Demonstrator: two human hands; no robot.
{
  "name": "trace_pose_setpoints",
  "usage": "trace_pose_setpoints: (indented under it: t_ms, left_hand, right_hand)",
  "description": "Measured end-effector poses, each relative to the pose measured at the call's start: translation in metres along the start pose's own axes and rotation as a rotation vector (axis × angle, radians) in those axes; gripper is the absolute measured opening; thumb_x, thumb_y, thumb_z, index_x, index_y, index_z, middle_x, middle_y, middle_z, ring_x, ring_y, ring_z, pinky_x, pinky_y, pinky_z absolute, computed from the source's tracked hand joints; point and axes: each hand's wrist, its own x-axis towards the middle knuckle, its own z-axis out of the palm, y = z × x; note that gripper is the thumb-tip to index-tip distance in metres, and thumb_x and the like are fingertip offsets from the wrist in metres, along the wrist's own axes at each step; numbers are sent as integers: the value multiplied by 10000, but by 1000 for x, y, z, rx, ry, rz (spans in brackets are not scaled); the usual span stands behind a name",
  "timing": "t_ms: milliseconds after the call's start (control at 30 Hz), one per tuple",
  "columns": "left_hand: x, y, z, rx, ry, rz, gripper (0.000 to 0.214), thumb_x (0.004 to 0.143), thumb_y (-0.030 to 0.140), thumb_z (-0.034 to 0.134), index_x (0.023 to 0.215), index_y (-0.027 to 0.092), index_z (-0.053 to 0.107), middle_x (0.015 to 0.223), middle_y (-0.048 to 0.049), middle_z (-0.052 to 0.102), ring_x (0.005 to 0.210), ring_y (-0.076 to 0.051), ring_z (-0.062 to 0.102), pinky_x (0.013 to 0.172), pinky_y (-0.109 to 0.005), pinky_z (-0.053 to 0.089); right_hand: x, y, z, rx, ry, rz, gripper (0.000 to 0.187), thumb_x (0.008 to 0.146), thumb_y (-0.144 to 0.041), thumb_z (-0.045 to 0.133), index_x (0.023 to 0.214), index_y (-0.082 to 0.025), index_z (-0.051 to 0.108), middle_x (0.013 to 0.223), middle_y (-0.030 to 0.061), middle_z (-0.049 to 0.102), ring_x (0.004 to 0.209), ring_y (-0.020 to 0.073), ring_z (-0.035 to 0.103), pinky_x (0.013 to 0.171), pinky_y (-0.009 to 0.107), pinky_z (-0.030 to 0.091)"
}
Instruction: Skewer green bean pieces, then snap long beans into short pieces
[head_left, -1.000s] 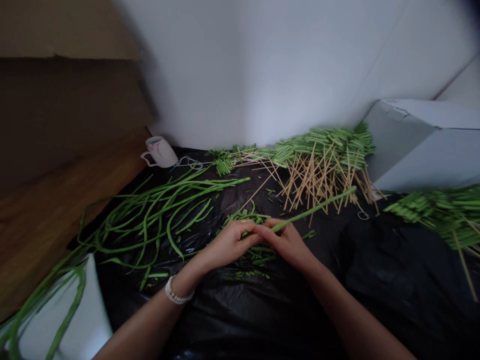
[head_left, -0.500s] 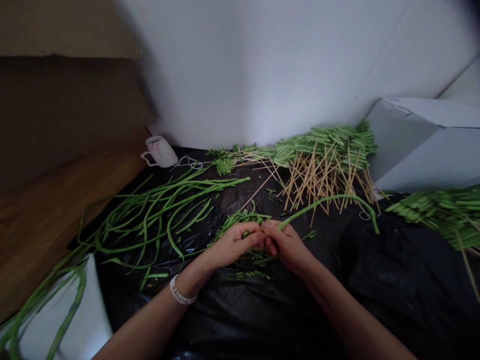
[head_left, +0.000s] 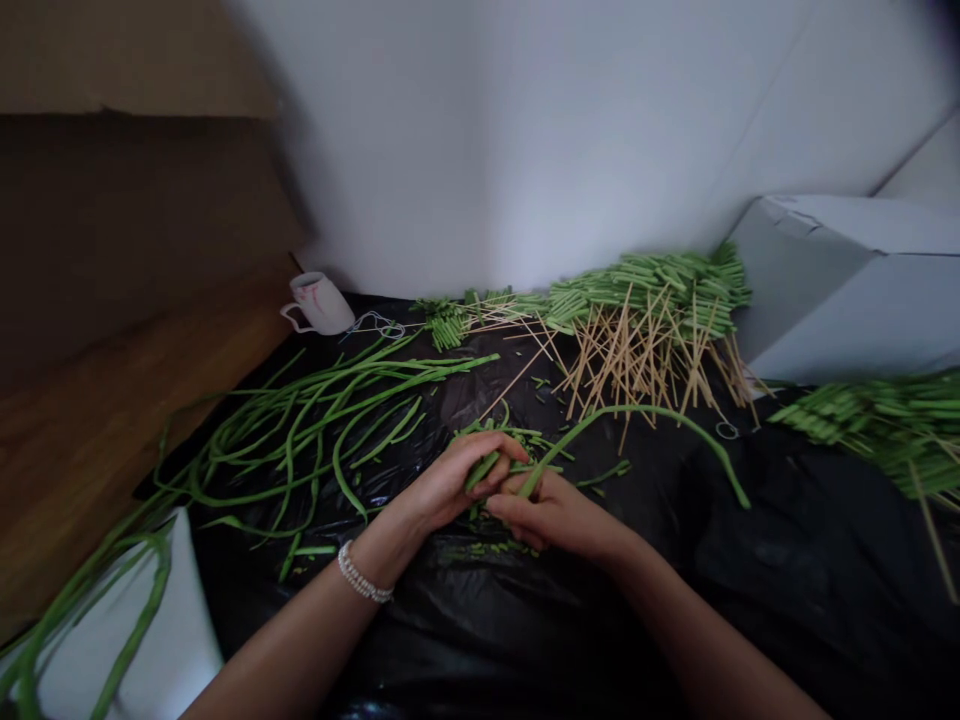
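Note:
My right hand (head_left: 551,512) is closed round one end of a long green bean (head_left: 637,408), which arches up and droops to the right. My left hand (head_left: 457,482) is curled around short green bean pieces (head_left: 481,470), its fingertips close to the right hand. Behind and beneath both hands lies a loose pile of cut bean pieces (head_left: 536,440) on black plastic sheeting (head_left: 465,620). To the left, uncut long beans (head_left: 300,420) spread in a tangled bunch.
Bean pieces threaded on wooden skewers (head_left: 630,350) are heaped by the wall, with more skewered beans (head_left: 885,415) at right. A white box (head_left: 847,280) stands behind them. A mug (head_left: 322,303) sits at back left; beans hang over a white container (head_left: 172,620) at front left.
My hands have come slightly apart, the right dropping lower and leftward with the long bean, whose tip has sunk. My left hand has turned, showing the short bean pieces in it.

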Motion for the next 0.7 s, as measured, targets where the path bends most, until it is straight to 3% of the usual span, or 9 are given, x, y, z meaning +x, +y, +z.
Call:
trace_pose_setpoints:
  t_ms: [167,333,467,567,700]
  left_hand:
    - [-2,0,7,222,93,-47,285,662,326,798,876,149,736,636,5,627,534,-94,506,517,-215,374]
    - [-3,3,12,239,124,-82,275,609,285,821,821,144,718,641,14,624,535,-92,523,517,-212,386]
    - [-5,5,9,282,149,-36,235,639,291,807,788,143,701,635,21,607,558,-87,506,544,-209,384]
    - [-6,7,7,317,149,16,220,692,325,780,793,148,698,657,21,604,580,-86,491,565,-210,383]
    - [-6,8,6,434,128,111,195,715,309,768,778,150,675,705,11,618,641,-104,509,631,-225,411]
  right_hand:
    - [3,6,5,3,17,15,311,855,-396,630,627,-203,543,475,-63,479,380,60,397,354,179,294]
    - [4,11,7,-22,27,73,305,827,-389,658,625,-206,521,492,-57,478,392,64,398,354,188,287]
    - [3,9,-5,-62,28,75,346,805,-449,677,625,-196,522,513,-66,432,427,59,352,394,202,262]
    - [1,3,-16,-108,154,30,526,871,-579,536,523,-195,442,457,-67,333,422,60,252,406,233,176]
    - [1,-3,-19,-94,300,-50,503,913,-554,482,559,-197,465,503,-49,361,472,84,300,450,247,213]
